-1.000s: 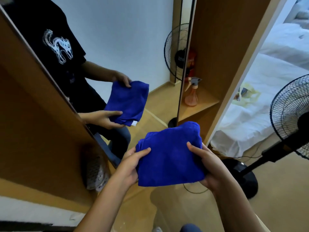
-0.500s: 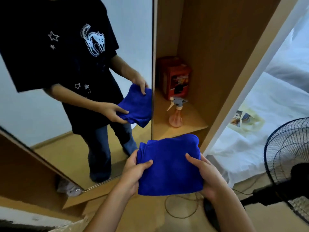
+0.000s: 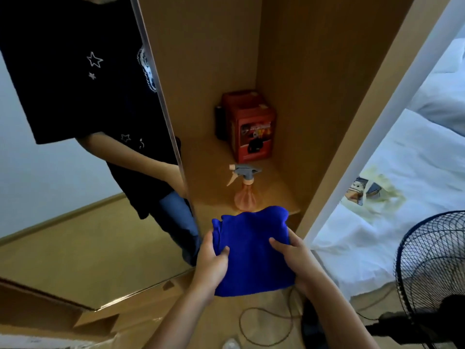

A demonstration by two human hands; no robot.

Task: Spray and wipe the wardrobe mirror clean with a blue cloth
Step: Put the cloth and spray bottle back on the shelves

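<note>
A wooden wardrobe shelf carries a peach spray bottle with a grey trigger head, standing upright just beyond the fingertips and the held blue cloth. Farther back from the fingers, in the shelf's corner, stands a red box with a dark object tucked against its left side.

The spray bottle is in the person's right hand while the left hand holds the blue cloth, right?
Not quite. The head view shows the spray bottle standing on the wardrobe shelf, untouched. Both the left hand and right hand hold the blue cloth.
</note>
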